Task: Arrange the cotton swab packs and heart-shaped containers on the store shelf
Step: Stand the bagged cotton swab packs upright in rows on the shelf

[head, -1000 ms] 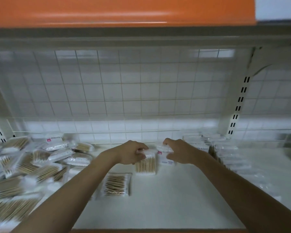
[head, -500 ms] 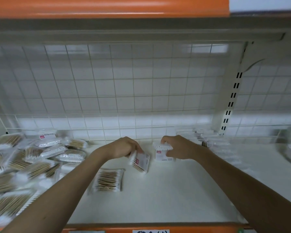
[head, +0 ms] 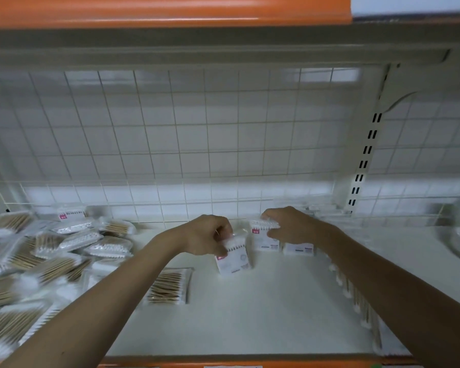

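— Left hand (head: pixel 206 235)?
— Pinching one cotton swab pack (head: pixel 233 257) by its top, upright on the white shelf (head: pixel 263 309).
— Right hand (head: pixel 286 225)?
— Gripping a second upright pack (head: pixel 263 239), just beside the first, near the wire grid (head: pixel 197 134).

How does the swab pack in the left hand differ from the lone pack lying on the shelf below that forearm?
The held pack stands upright, pinched at its top by the left hand; the lone pack lies flat, untouched. The held pack shows a white printed face; the lone pack shows its wooden sticks. Both are clear-wrapped cotton swab packs.
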Tool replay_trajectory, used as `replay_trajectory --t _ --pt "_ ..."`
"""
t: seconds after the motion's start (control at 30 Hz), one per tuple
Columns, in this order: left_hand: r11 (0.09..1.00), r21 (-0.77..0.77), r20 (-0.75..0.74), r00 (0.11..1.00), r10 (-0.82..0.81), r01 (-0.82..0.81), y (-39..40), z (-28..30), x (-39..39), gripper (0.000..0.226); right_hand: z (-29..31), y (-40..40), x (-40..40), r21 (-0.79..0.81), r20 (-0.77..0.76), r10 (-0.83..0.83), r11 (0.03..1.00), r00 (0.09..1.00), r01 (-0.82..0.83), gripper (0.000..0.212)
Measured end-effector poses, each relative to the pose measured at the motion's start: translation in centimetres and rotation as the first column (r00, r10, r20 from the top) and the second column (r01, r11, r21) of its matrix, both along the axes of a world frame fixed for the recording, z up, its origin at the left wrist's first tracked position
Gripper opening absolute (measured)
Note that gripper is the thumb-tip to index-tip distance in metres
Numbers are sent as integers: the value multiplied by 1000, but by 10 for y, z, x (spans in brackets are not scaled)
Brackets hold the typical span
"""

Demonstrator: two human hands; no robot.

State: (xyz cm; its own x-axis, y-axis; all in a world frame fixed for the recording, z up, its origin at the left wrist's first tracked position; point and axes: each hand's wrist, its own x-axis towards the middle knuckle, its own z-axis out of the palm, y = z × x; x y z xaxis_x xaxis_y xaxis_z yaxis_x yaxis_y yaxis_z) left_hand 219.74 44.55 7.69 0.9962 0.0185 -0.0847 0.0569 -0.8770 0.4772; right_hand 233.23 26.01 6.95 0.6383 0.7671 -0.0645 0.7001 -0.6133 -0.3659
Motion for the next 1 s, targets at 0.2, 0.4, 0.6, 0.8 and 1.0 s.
replay_trajectory --t 0.2,0.4,0.6,0.8,1.0 --pt "981 72 292 936 -195 182 -37 -5 20 28 11 -14 3 -56 -85 4 998 996 -9 50" --pt "986 82 473 866 -164 142 -69 -7 38 25 18 -35 9 22 -218 -27 999 976 33 35" --pt "996 47 487 869 -91 78 -90 -4 53 24 23 -63 16 -61 -309 -19 998 951 0 77" --pt "997 -12 466 882 -62 77 -101 -15 61 26 14 -72 15 -123 -63 44 991 997 -52 76" --pt "998 19 456 888 -60 57 -82 -11 54 26 -1 -74 18 -163 -31 44 985 999 -48 76"
